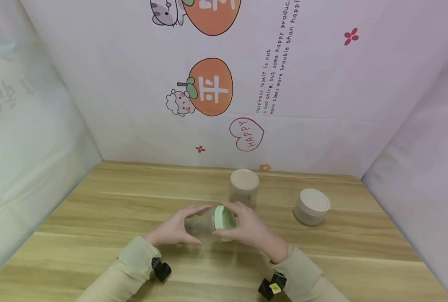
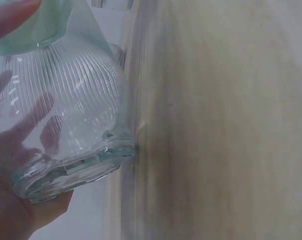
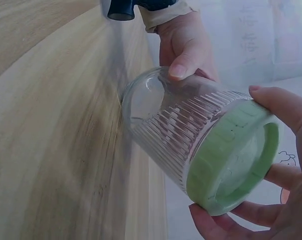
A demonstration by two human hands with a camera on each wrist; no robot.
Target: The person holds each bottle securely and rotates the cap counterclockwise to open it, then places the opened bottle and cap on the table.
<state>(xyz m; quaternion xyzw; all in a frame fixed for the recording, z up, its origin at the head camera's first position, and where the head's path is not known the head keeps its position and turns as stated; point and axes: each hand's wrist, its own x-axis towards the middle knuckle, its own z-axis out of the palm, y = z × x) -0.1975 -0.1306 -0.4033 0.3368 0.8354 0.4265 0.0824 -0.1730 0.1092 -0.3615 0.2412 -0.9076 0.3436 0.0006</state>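
Note:
A clear ribbed glass jar (image 3: 176, 120) with a pale green lid (image 3: 231, 155) lies on its side close over the wooden table, its lid toward the right. My left hand (image 1: 174, 230) grips the glass body near its base, thumb on the near side and fingers on the far side. With the fingertips of my right hand (image 1: 248, 226) I hold the rim of the green lid. In the left wrist view the thick glass base (image 2: 75, 170) faces the camera, and fingers show through the ribbed wall.
Behind the hands stands a jar with a beige lid (image 1: 244, 179). Farther right is a shorter round jar with a white lid (image 1: 314, 200). Both are on the wooden table (image 1: 133, 188). A printed white cloth (image 1: 303, 142) hangs along the back, and pale cloths line both sides.

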